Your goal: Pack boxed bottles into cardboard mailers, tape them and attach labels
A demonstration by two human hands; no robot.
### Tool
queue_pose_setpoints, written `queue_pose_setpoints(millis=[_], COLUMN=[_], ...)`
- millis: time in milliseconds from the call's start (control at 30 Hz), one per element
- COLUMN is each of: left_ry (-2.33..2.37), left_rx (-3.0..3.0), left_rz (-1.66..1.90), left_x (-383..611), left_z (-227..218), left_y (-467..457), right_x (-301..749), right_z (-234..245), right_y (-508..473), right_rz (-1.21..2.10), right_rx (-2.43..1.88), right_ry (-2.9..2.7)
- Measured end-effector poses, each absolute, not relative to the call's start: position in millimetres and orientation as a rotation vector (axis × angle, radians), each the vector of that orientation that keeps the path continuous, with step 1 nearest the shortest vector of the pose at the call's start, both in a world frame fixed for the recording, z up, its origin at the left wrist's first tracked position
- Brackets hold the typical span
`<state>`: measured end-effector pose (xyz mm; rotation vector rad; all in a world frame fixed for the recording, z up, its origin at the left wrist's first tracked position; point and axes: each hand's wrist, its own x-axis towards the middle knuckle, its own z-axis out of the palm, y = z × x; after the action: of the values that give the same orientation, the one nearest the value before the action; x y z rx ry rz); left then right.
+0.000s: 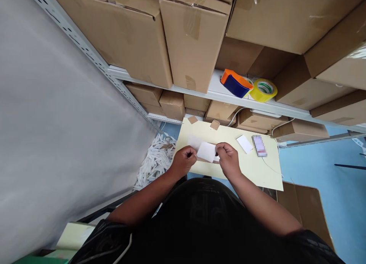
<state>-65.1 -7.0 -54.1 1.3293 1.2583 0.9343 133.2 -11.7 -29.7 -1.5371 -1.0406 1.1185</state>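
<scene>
A small white sheet [206,152] is stretched between my two hands above the pale yellow table. My left hand [183,161] is closed in a pinch at the sheet's lower left corner. At its upper right edge, my right hand [228,158] grips it between thumb and fingers. A blurred, translucent whitish patch shows just above my left fingers; I cannot tell what it is. Under the sheet lies a flat brown cardboard piece [203,160], partly hidden by the sheet and my hands.
On the table [251,172] lie a white card or box [244,144], a pixelated phone-like object [259,146] with a cable, and cardboard scraps [215,124]. Shelves above hold cartons [194,39], a tape dispenser [236,84] and yellow tape [263,90]. White paper strips [154,161] heap at left.
</scene>
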Motion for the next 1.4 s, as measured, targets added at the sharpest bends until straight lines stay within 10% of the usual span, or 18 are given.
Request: queue_pose_setpoints(millis=[567, 1000, 1400], left_ry=[2.029, 1.122, 1.233], left_rx=[1.522, 2.212, 1.827], left_rz=[-0.078, 0.601, 0.816], left_x=[-277, -101, -54], left_z=[-187, -59, -52], left_y=[-6, 12, -1], right_x=[155, 123, 148], right_z=[-63, -58, -56], right_y=[-7, -12, -42], right_rz=[1.176, 1.407, 1.27], right_rx=[-1.642, -1.468, -1.4], right_ry=[-0.738, -0.475, -0.832])
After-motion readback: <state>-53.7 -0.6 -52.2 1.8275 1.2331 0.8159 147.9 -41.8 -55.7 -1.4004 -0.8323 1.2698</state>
